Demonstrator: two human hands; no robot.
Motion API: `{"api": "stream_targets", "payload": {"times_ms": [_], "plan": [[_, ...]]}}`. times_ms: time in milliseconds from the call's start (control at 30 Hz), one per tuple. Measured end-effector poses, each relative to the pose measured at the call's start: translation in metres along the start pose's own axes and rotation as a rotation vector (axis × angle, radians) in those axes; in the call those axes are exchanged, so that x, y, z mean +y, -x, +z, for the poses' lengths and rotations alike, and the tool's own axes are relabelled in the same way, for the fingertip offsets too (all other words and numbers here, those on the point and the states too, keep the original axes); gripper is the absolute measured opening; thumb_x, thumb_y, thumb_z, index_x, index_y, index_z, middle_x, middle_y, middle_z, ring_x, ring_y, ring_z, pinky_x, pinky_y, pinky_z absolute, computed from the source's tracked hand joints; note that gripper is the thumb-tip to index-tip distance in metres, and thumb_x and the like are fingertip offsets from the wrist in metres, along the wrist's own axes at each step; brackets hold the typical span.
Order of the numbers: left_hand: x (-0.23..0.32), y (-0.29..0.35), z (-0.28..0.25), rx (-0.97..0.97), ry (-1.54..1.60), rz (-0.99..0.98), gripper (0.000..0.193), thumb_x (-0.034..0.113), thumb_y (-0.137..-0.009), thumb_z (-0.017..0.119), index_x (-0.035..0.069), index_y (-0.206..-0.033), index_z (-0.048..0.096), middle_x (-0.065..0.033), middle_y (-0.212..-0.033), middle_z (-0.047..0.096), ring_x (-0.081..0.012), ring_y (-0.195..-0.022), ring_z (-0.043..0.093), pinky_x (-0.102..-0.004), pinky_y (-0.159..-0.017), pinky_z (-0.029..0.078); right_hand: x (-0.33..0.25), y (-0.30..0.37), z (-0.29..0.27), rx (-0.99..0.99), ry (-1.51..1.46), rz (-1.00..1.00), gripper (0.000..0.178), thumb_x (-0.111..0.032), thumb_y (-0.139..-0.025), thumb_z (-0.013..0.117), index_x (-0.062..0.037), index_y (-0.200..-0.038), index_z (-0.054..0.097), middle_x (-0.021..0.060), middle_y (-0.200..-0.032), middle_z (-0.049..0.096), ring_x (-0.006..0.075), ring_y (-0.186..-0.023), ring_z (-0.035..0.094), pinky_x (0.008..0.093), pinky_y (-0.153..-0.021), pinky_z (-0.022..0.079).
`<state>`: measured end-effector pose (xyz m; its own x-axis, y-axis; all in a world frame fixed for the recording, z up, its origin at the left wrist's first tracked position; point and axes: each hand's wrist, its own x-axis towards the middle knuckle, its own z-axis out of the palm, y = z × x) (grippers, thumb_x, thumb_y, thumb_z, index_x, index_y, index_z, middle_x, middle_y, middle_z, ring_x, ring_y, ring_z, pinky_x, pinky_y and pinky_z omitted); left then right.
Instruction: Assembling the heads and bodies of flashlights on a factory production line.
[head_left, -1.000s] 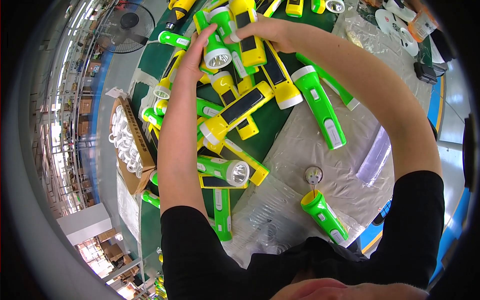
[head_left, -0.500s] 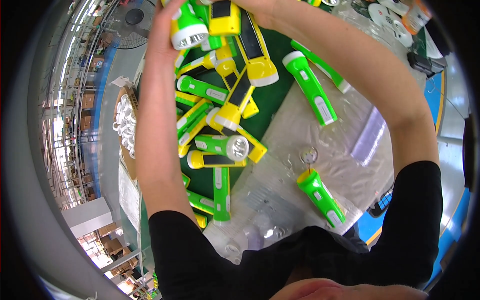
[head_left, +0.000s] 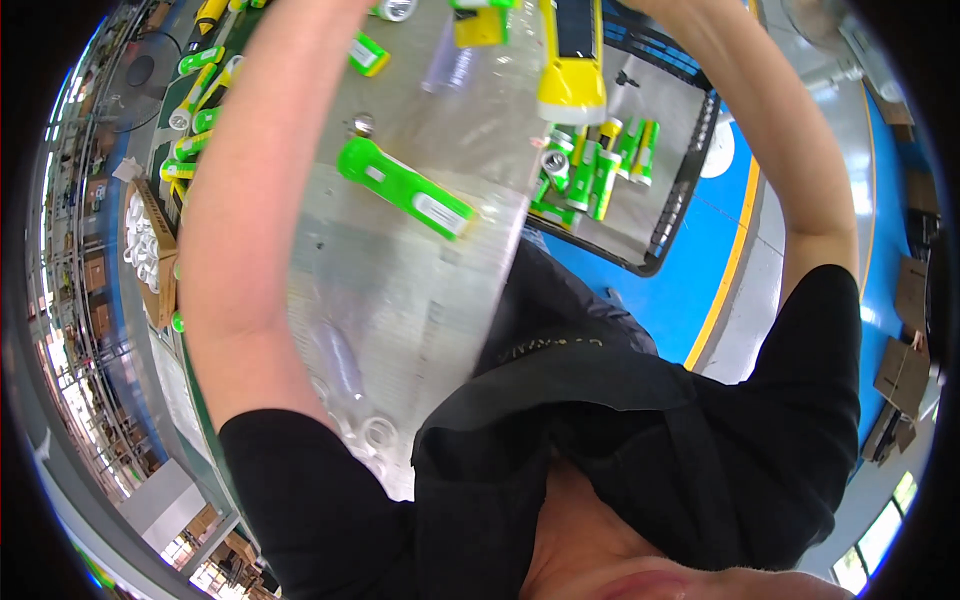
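Observation:
Both my forearms reach up to the top edge of the picture. My left hand is cut off beyond that edge. Only the base of my right hand (head_left: 648,6) shows, its fingers out of sight. Close beside it a large yellow flashlight (head_left: 574,85) with a dark panel points lamp end down, over the rim of the black crate (head_left: 655,262); what grips it is hidden. Between my arms, near the top, is a green and yellow flashlight (head_left: 482,25), partly cut off. A green flashlight (head_left: 405,190) lies on the plastic-covered table (head_left: 400,285).
Several green and yellow flashlights (head_left: 603,185) lie inside the crate, right of the table. More flashlights (head_left: 192,145) are heaped beyond my left forearm. A carton (head_left: 160,255) of white rings stands at the left. A small reflector (head_left: 361,124) and clear plastic parts (head_left: 378,432) lie on the table.
My view and both arms have swung right, away from the flashlight heap. The crate has come into view, and a yellow flashlight now hangs over its rim.

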<state>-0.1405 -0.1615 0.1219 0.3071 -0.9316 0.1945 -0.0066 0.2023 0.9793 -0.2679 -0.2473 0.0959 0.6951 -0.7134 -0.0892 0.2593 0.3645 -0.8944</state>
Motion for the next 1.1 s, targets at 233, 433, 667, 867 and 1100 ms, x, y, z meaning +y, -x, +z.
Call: {"api": "stream_targets", "payload": {"times_ms": [233, 433, 667, 867, 1100], "plan": [[-0.143, 0.034, 0.117, -0.043, -0.046, -0.114, 0.087, 0.023, -0.078, 0.076, 0.004, -0.146, 0.024, -0.0179, -0.136, 0.046, -0.0254, -0.116, 0.054, -0.0341, -0.091, 0.050, 0.097, 0.083, -0.173, 0.160, -0.047, 0.115, 0.044, -0.022, -0.079, 0.075, -0.0046, -0.117, 0.060, 0.0105, -0.111, 0.067, 0.0229, -0.099, 0.066, 0.0380, -0.090, 0.053], [-0.337, 0.080, 0.167, 0.042, -0.003, -0.236, 0.107, 0.027, -0.068, 0.084, 0.005, -0.149, 0.019, -0.0172, -0.143, 0.039, -0.0268, -0.127, 0.046, -0.0367, -0.105, 0.039, 0.222, 0.116, -0.302, 0.133, -0.080, 0.314, 0.050, -0.022, -0.081, 0.072, -0.0096, -0.125, 0.054, 0.0055, -0.111, 0.065, 0.0207, -0.097, 0.065, 0.0369, -0.085, 0.053], [-0.415, 0.133, 0.184, -0.062, -0.168, -0.500, 0.107, 0.039, -0.076, 0.076, 0.005, -0.151, 0.008, -0.0198, -0.148, 0.032, -0.0297, -0.137, 0.033, -0.0389, -0.111, 0.030, 0.312, 0.142, -0.357, 0.154, -0.158, 0.479, 0.060, -0.015, -0.077, 0.070, -0.0085, -0.131, 0.044, 0.0071, -0.113, 0.060, 0.0232, -0.102, 0.062, 0.0394, -0.090, 0.051], [-0.388, 0.118, 0.175, -0.141, -0.437, -0.625, 0.103, 0.045, -0.081, 0.069, -0.001, -0.150, 0.008, -0.0273, -0.147, 0.034, -0.0351, -0.136, 0.037, -0.0381, -0.110, 0.032, 0.336, 0.115, -0.394, 0.307, 0.163, 0.433, 0.048, -0.011, -0.079, 0.067, -0.0044, -0.123, 0.051, 0.0080, -0.108, 0.062, 0.0230, -0.099, 0.061, 0.0380, -0.088, 0.048], [-0.230, 0.111, 0.186, -0.131, -0.357, -0.028, 0.066, 0.025, -0.085, 0.069, 0.002, -0.139, 0.039, -0.0207, -0.136, 0.048, -0.0361, -0.124, 0.048, -0.0399, -0.105, 0.038, 0.331, 0.096, -0.410, 0.718, 1.035, 0.040, 0.073, -0.021, -0.078, 0.070, 0.0053, -0.139, 0.039, 0.0247, -0.132, 0.049, 0.0347, -0.120, 0.051, 0.0394, -0.101, 0.042]]}}
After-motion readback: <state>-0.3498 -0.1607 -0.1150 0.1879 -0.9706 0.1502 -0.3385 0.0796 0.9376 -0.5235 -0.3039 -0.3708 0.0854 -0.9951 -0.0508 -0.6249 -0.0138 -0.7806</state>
